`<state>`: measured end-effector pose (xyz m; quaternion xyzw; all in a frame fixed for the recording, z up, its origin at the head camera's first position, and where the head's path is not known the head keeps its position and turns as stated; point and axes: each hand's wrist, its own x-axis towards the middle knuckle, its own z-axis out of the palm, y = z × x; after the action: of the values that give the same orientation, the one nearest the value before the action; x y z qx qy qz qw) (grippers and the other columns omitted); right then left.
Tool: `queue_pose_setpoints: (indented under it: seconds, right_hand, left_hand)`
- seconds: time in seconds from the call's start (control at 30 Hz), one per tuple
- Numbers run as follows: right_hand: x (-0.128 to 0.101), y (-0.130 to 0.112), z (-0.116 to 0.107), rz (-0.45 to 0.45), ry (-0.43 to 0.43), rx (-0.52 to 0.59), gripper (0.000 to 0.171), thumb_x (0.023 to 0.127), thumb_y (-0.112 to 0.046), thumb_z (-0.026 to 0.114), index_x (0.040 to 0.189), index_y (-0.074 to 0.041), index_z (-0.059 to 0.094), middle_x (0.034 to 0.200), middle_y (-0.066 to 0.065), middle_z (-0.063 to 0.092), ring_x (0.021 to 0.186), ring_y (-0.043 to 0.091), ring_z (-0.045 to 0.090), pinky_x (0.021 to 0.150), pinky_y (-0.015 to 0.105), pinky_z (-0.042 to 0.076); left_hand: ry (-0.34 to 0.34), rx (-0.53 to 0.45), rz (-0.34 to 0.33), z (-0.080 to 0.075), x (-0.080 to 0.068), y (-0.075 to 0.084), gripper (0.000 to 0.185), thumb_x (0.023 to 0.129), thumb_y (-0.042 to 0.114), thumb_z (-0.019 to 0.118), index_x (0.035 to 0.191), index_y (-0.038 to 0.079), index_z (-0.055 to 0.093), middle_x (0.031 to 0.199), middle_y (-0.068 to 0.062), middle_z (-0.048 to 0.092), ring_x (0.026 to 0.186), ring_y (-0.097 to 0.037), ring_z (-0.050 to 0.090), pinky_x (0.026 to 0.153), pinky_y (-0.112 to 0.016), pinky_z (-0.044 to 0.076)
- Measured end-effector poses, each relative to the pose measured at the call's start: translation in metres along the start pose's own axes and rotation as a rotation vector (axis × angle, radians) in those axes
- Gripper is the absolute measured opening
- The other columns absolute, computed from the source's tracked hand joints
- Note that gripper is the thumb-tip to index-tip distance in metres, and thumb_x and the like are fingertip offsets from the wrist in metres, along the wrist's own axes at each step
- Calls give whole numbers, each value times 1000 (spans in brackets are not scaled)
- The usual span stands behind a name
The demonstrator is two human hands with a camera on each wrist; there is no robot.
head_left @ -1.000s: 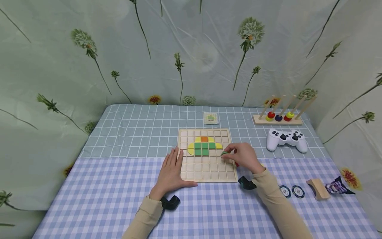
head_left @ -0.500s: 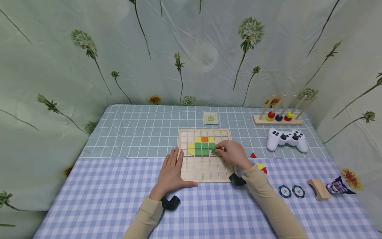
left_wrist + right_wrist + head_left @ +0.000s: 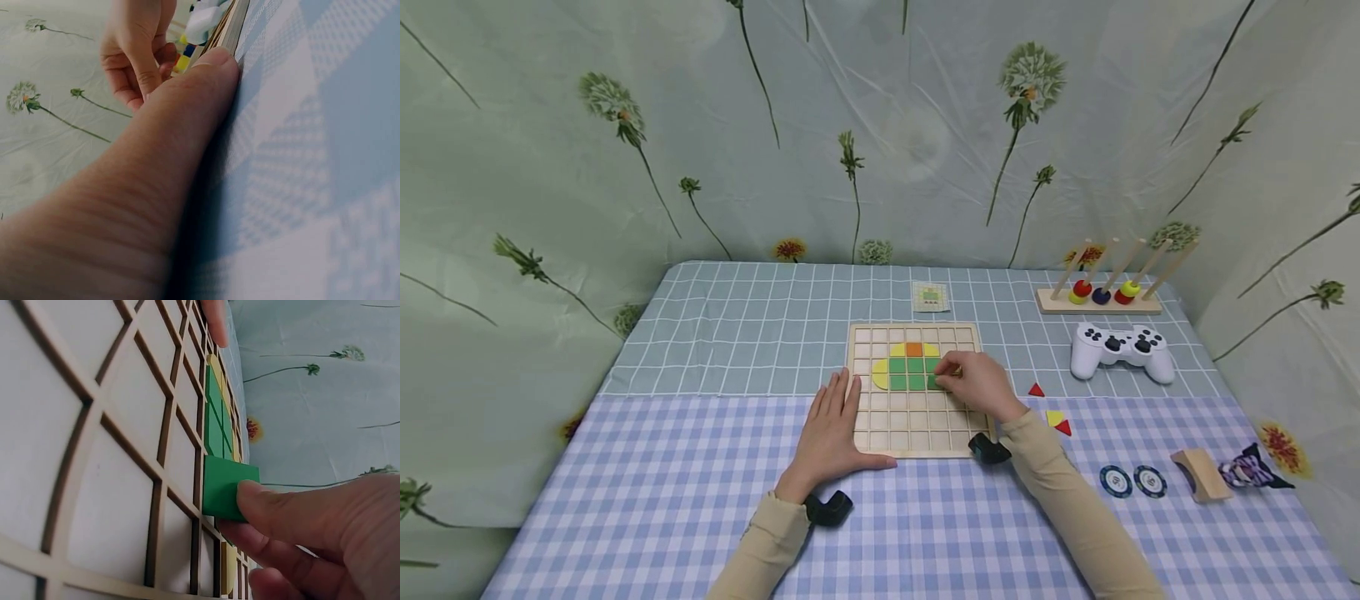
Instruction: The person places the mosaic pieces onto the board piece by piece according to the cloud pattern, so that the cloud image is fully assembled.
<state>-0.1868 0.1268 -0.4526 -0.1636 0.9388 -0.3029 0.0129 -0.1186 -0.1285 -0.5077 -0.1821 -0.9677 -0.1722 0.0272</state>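
A person's right hand (image 3: 981, 385) pinches a green tile (image 3: 224, 487) just above the grid board (image 3: 914, 437), mid-placement; the flat, open left hand (image 3: 831, 433) steadies the board's edge. Seating the tile likely requires squaring it with its cell.

Controller (image 3: 1121, 350) right of board (image 3: 914, 434)

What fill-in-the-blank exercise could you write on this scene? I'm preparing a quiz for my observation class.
1. The right hand pinches a small square tile coloured ____.
2. The left hand rests flat at the ____ edge of the wooden grid board.
3. The single tile in the top row of the pattern is coloured ____.
4. The white game controller lies in front of the wooden peg stand, to the board's ____.

Missing words: green; left; orange; right
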Motion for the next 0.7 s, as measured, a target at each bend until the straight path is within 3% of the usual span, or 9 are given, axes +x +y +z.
queue_pose_setpoints:
  seconds: [0.43,0.7]
  right_hand:
    - [3,3,5,26,-3,-25,5,83,-16,75,82,-12,74,79,-3,65,72,15,59,65,35,47]
    - [-9,9,-2,-2,16,-18,5,82,-16,75,82,-12,72,75,-6,60,68,13,54,61,32,45]
  left_hand:
    - [4,-5,8,0,0,-1,133,59,83,62,151,1,12,156,-18,6,143,-30,0,114,-44,5]
    - [3,-7,2,-1,-1,0,132,59,82,63,151,1,13,156,-18,6,143,-29,0,114,-44,5]
